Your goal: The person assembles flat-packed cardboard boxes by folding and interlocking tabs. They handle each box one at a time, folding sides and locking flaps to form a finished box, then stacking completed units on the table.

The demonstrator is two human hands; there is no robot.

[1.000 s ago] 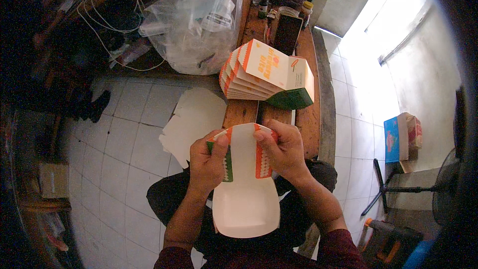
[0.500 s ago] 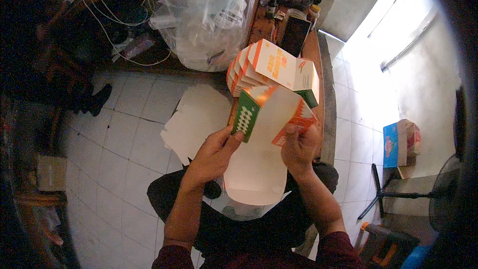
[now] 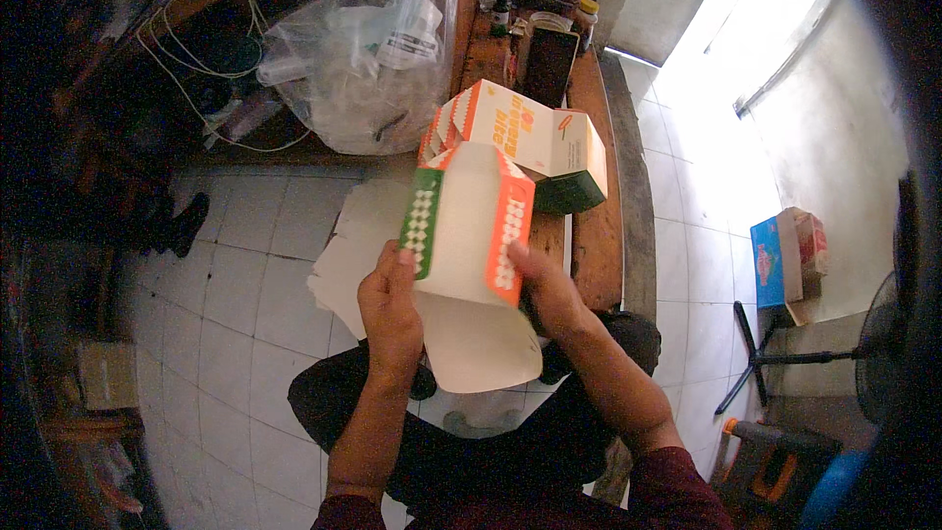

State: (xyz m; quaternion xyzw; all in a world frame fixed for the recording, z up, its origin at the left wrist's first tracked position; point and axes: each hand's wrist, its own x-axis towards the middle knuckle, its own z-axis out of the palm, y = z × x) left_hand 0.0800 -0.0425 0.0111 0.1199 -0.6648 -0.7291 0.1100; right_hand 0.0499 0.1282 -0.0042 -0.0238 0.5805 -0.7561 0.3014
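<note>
Between my hands is a partly folded paperboard food box [image 3: 463, 236], its plain white inside facing up. Its green-patterned side is at the left and its orange-patterned side at the right, both bent up. A broad rounded white flap hangs toward my lap. My left hand [image 3: 391, 302] grips the green side, thumb on top. My right hand [image 3: 551, 292] is closed at the orange side, with the thumb against its outer face; its other fingers are mostly hidden. Just beyond lie several folded boxes [image 3: 515, 123], nested in a row, with orange zigzag edges and a green end.
The boxes rest on a wooden bench [image 3: 595, 260]. A dark phone [image 3: 551, 64], jars and small bottles stand at its far end. Left of it are a clear plastic bag [image 3: 358, 88] and white card sheets [image 3: 339, 265] by the floor. A blue carton [image 3: 772, 260] sits at the right wall.
The held box has turned and moved slightly left. Its orange side, tilted and splayed before, now stands roughly parallel to the green one. My right hand shifted left and lower.
</note>
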